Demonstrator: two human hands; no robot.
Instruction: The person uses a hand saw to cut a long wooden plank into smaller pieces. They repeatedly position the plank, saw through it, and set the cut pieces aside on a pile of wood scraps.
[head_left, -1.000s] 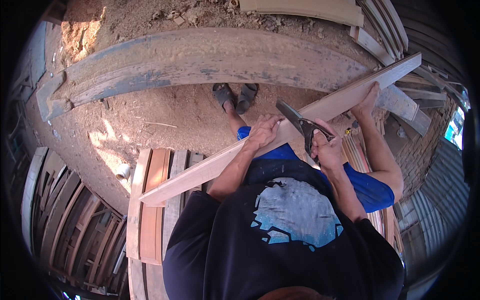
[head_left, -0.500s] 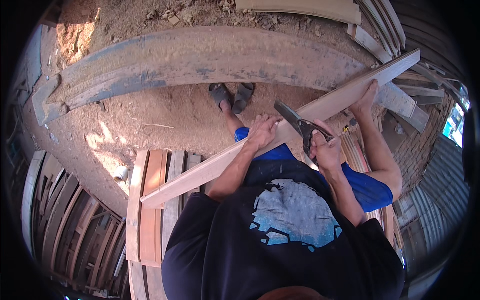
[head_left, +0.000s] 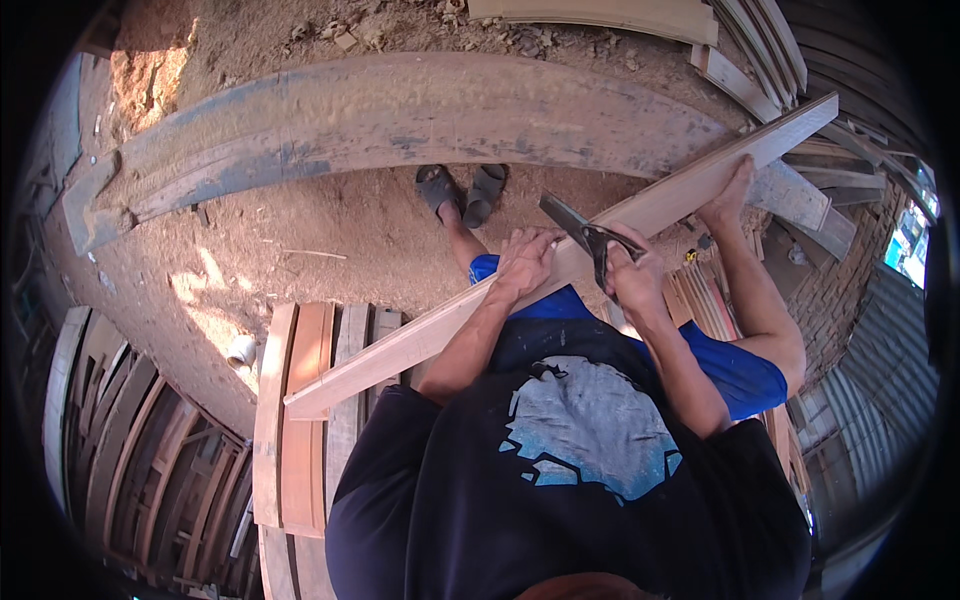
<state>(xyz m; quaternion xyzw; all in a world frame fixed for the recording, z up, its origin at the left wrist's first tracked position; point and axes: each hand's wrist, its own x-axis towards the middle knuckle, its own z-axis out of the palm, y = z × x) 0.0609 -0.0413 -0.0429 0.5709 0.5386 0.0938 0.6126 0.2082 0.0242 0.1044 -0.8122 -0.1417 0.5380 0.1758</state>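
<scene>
A long pale wooden board (head_left: 690, 196) slants across my lap, rising from lower left to upper right. My left hand (head_left: 525, 262) is closed over the board near its middle, fingers bent at its far edge. To the right of it, my right hand (head_left: 634, 272) grips the dark looped handle of what looks like a handsaw (head_left: 566, 216). The saw's metal blade lies across the board, close to my left fingertips; its contact with the wood cannot be made out. My bare right foot (head_left: 735, 188) presses against the board farther up.
A big curved timber (head_left: 420, 115) lies across the dusty ground ahead. Cut planks (head_left: 308, 350) sit beneath and left of me. More curved boards are stacked at lower left (head_left: 130, 440) and upper right (head_left: 765, 50). A white cup-like object (head_left: 241, 349) lies on the ground.
My right hand and the saw have shifted slightly left and away from me. The saw's angle has changed a little, while my left hand and the board stay nearly still.
</scene>
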